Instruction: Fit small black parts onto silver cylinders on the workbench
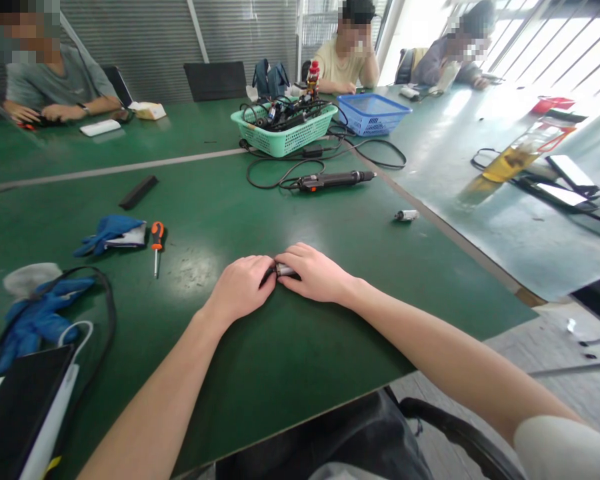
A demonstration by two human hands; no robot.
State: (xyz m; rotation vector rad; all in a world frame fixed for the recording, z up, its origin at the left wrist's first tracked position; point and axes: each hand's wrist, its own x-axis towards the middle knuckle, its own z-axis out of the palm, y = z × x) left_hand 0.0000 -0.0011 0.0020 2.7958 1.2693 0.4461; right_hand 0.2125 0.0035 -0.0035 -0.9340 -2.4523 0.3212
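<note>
My left hand (243,285) and my right hand (316,273) meet over the green table, fingers curled. Between them is a small silver cylinder (284,269) with a dark end. The right fingers wrap round its silver body, while the left fingers close on the dark end. Much of the part is hidden by the fingers, so its exact kind does not show. A similar small silver cylinder (406,215) lies apart to the right. Beyond the hands rests a black electric screwdriver (335,181) with a cable. To the left lies an orange-handled screwdriver (157,243).
A green basket (280,141) full of cabled tools and a blue basket (375,123) stand farther back. Blue gloves (113,233), a black bar (139,192) and a tablet-like device (25,400) lie left. A bottle (515,157) stands right. Several people sit around.
</note>
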